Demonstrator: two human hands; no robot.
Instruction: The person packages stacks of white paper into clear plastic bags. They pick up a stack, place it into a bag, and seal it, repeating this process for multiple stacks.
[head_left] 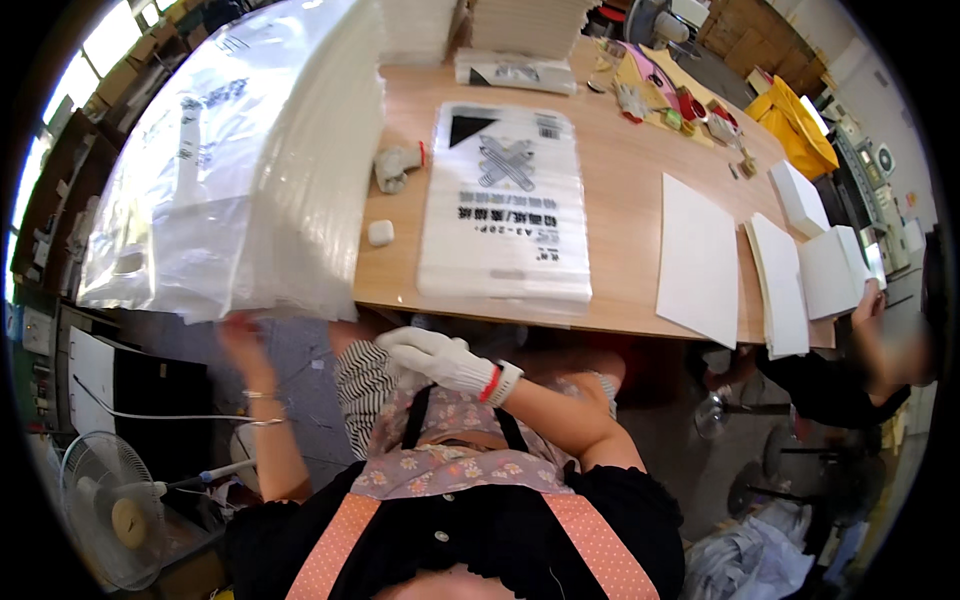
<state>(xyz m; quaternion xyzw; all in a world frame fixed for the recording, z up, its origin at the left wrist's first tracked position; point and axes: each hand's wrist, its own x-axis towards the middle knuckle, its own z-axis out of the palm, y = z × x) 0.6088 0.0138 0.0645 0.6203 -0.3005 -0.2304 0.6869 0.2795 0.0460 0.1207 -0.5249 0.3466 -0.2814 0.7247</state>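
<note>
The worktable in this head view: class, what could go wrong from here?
1. The narrow white paper stack appears to reach slightly past the table's front edge, so a passing knock could shift it.
2. The bare left hand is close to the lower edge of the clear plastic stack; it might snag the film.
3. The loose glove lies beside the printed packet and could get swept aside.

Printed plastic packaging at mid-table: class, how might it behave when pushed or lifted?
The printed plastic packaging may slide easily, given its glossy surface. Its edges could be floppy, since thin-looking clear film shows at its near end. Lying broad and flat, it probably won't roll or tip.
</note>
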